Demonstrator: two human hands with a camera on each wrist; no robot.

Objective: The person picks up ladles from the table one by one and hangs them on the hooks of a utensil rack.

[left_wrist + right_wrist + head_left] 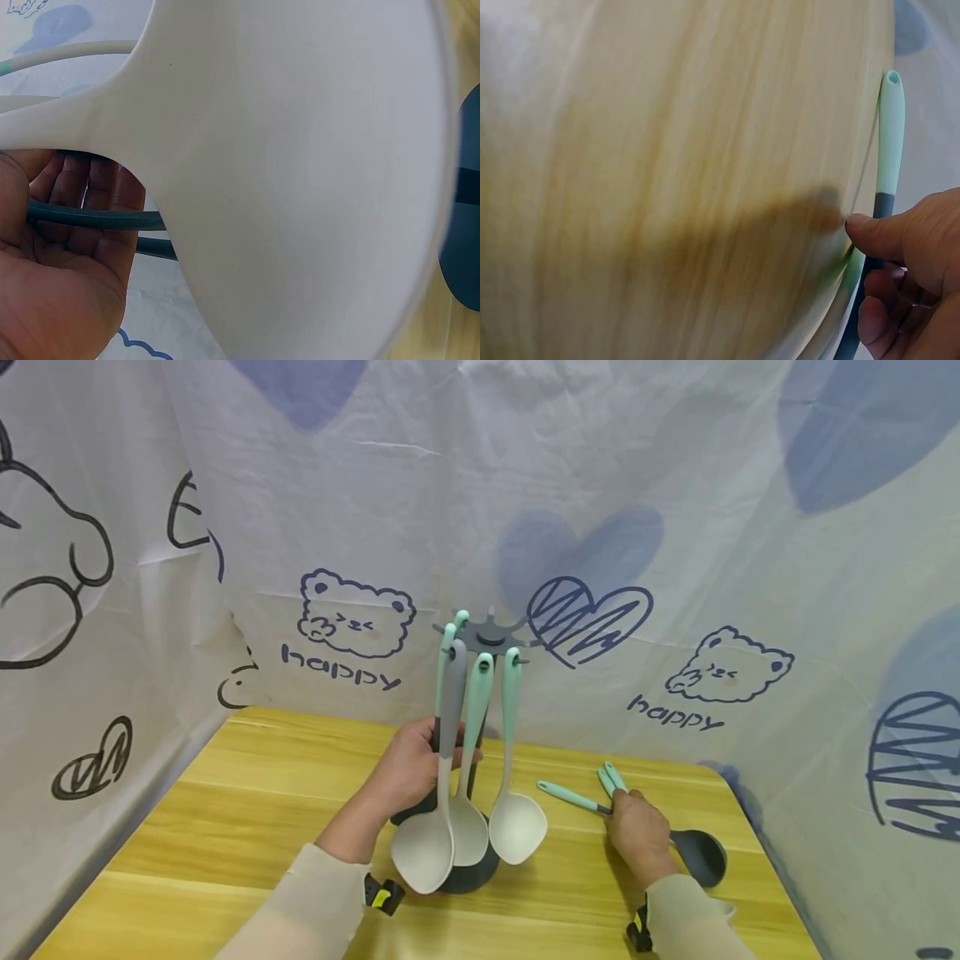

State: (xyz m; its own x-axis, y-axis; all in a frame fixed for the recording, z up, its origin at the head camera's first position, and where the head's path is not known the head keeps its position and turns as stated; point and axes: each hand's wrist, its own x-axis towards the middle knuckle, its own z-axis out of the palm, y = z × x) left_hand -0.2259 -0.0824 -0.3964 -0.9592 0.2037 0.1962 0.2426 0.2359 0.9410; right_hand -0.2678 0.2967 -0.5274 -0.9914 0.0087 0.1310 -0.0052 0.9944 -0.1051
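A dark utensil stand (491, 637) with a spoked top bears several hanging utensils, among them a white ladle (423, 852) with a grey handle and another white ladle (517, 827) with a mint handle. Behind them my left hand (408, 768) grips the stand's post, its fingers curled about thin dark rods (97, 217). At the right of the table, my right hand (639, 835) holds a mint-and-dark utensil handle (889, 142) between thumb and curled fingers; that utensil's head is hidden. A dark ladle (701, 857) lies just beyond this hand.
Mint handles (611, 777) of other utensils lie by the right hand on the wooden table (300, 777). Partly behind the right sleeve sits a pale utensil edge (724, 907). A printed cloth (465, 460) hangs close behind the table.
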